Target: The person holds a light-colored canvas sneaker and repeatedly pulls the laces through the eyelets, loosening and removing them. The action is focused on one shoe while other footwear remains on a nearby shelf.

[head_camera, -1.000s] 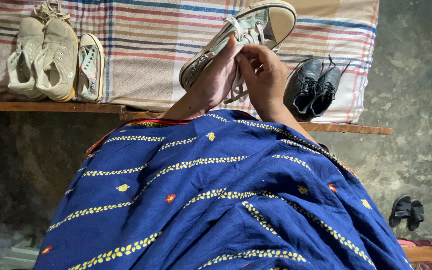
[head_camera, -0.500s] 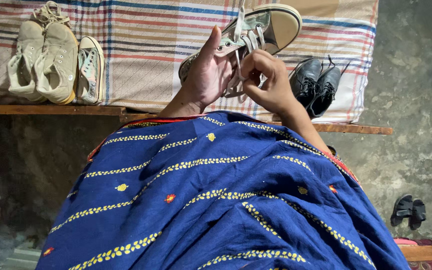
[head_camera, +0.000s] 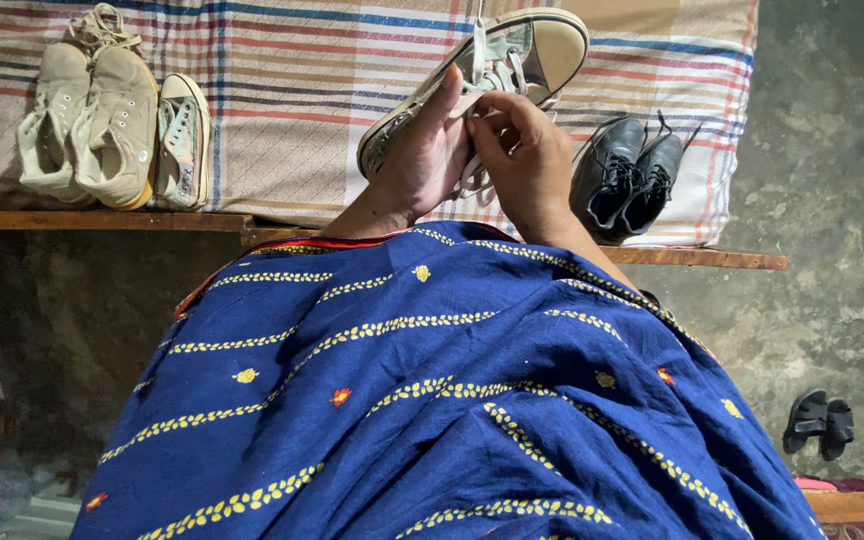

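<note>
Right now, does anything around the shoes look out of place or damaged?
Only one oddity: a single pale green sneaker lies apart on the bed beside the beige pair, while its look-alike sneaker is gripped by both hands. No damage shows.

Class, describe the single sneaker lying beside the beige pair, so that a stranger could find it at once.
Start at the striped bedcover and go to its left end. Beside the beige pair lies a lone pale green sneaker with white laces; it has no partner next to it and is smaller than its beige neighbours.
</note>
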